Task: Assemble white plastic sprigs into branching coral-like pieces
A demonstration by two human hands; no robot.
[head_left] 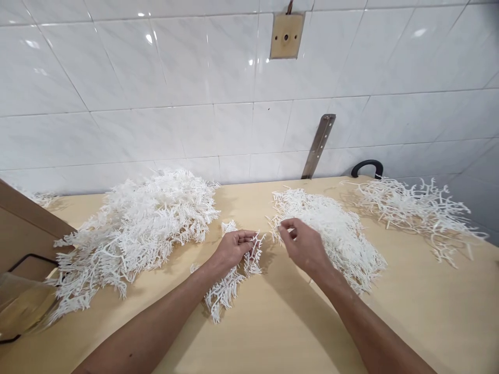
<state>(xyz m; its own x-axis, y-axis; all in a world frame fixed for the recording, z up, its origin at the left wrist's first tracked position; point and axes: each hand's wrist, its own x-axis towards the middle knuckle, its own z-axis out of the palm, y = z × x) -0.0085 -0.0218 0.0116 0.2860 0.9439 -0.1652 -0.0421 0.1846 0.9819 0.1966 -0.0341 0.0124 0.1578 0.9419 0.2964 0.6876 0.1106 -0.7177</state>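
Near the middle of the table my left hand (233, 248) pinches a white branching plastic sprig (255, 254) between thumb and fingers, its twigs hanging below the fingertips. Beneath that hand and wrist lies a small bunch of similar white sprigs (226, 291), partly hidden. My right hand (304, 244) is closed, thumb against forefinger, at the left edge of a heap of short white pieces (339, 228). Whether a small piece sits in that pinch I cannot make out.
A large pile of white sprigs (148, 223) stands on the left. Bare white stems (413, 202) lie at the right. A metal strip (318, 146) and a black curved handle (367, 165) are by the tiled wall. A glass container (25, 301) stands at the lower left.
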